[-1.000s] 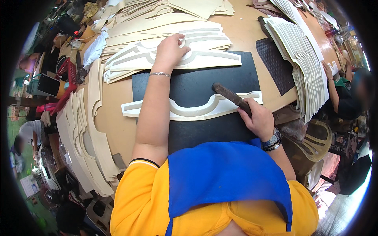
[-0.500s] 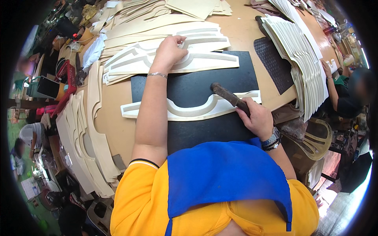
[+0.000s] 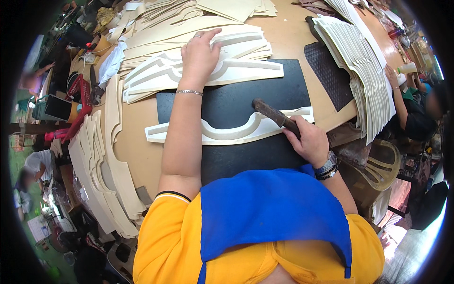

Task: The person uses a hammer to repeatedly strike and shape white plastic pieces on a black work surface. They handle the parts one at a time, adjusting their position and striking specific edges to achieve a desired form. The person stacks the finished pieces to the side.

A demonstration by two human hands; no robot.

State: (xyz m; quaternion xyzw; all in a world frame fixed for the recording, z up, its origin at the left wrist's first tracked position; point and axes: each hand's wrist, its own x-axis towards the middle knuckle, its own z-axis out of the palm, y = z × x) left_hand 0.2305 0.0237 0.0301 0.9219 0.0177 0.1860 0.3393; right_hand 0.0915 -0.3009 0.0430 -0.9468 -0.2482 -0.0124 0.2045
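Note:
My left hand (image 3: pixel 199 57) rests over a pile of white curved strips with grey-beige edging, its index finger stretched out and its thumb apart. The front strip of that pile (image 3: pixel 253 69) overlaps the far edge of a black work mat (image 3: pixel 236 102). In my right hand (image 3: pixel 309 139) is a dark, worn hammer (image 3: pixel 272 113); its shaft slants up and left, and the part inside my palm is hidden. Below the hammer, a single white strip with a U-shaped dip (image 3: pixel 227 136) lies across the mat. My left forearm covers part of this strip.
Cream cut pieces (image 3: pixel 106 189) lie stacked at the left table edge, with more sheets (image 3: pixel 227 9) at the back. A tall stack of white pieces (image 3: pixel 352 61) stands at the right beside a dark textured pad (image 3: pixel 326 75). Another person's arm (image 3: pixel 397 102) reaches near that stack.
My left hand has shifted slightly left and its fingers have spread from a pinch. The strips under it have moved slightly left. My right hand and the hammer have barely moved.

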